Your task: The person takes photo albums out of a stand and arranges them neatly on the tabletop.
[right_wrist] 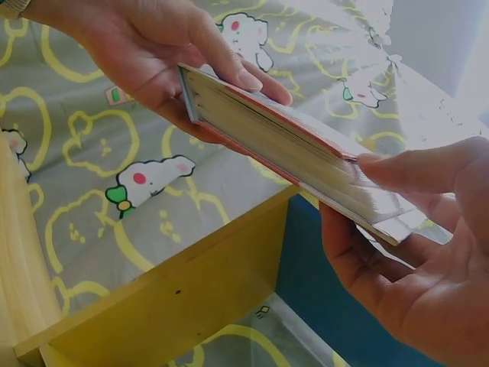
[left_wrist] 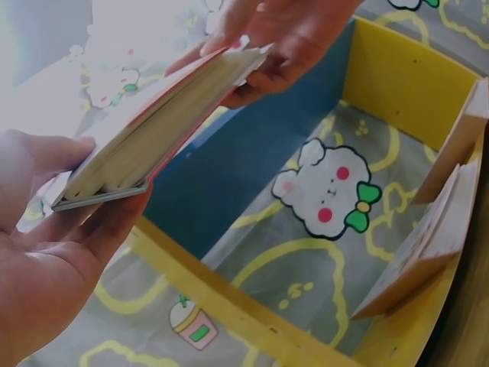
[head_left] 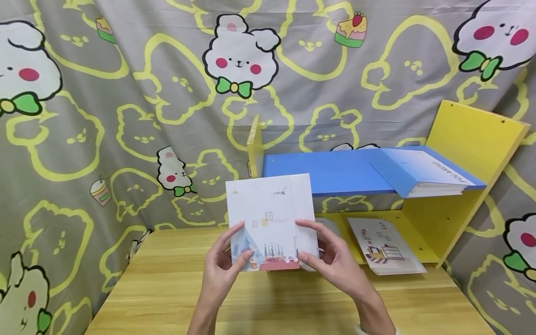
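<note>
White book over the near table in the head view: your left hand and right hand pinch its sides, and it hides part of the far blue shelf. Left wrist view: both hands are cut off. Right wrist view: it partly hides your left hand.

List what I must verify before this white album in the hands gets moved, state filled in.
1. Left hand supports the white album: ok, thumb in front, fingers behind.
2. Right hand supports the other side: ok, same hold.
3. Blue shelf free along its whole length: not ok, the POLAROID album lies toward its right end.
4. Lower yellow shelf free of other albums: not ok, a printed album lies at its right.
5. Full outline of the pale item behind the right hand: cannot tell, partly hidden.
</note>
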{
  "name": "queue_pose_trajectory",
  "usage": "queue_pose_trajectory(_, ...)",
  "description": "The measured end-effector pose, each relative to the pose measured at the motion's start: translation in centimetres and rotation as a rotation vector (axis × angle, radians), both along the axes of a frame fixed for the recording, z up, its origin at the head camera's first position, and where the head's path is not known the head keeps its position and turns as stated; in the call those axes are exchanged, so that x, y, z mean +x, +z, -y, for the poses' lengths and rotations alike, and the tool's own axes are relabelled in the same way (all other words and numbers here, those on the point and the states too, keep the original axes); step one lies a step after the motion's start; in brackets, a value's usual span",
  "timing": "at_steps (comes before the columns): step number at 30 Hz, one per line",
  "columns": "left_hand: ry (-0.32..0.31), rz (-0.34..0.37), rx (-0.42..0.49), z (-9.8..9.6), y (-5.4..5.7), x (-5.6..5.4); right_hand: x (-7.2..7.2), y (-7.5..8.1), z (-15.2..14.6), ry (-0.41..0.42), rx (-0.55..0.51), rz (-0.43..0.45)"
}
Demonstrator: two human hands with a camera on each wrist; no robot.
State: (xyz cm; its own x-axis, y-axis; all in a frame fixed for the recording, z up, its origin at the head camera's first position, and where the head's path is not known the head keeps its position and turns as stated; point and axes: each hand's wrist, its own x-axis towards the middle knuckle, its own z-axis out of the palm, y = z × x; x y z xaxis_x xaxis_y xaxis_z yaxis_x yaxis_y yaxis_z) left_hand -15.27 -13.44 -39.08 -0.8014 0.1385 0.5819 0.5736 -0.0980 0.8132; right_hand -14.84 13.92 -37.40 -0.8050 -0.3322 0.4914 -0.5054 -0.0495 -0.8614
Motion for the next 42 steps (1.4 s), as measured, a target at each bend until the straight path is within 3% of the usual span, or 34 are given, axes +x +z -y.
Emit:
queue_pose_trajectory(9, 0.062, -0.001, -0.040, 1.2, 0.5, 0.1, -0.3, 0.2, 0.9, 0.034, -0.010, -0.035)
queue_pose_trajectory(19, 0.077, 0.035, -0.048, 2.7, 0.4, 0.5, -0.7, 0.1, 2.3, 0.068, -0.021, -0.050)
queue_pose_trajectory(42, 0.148, 0.056, -0.052, 5.5, 0.6, 1.0, -1.0, -0.7, 5.4, 0.046, -0.135, -0.038)
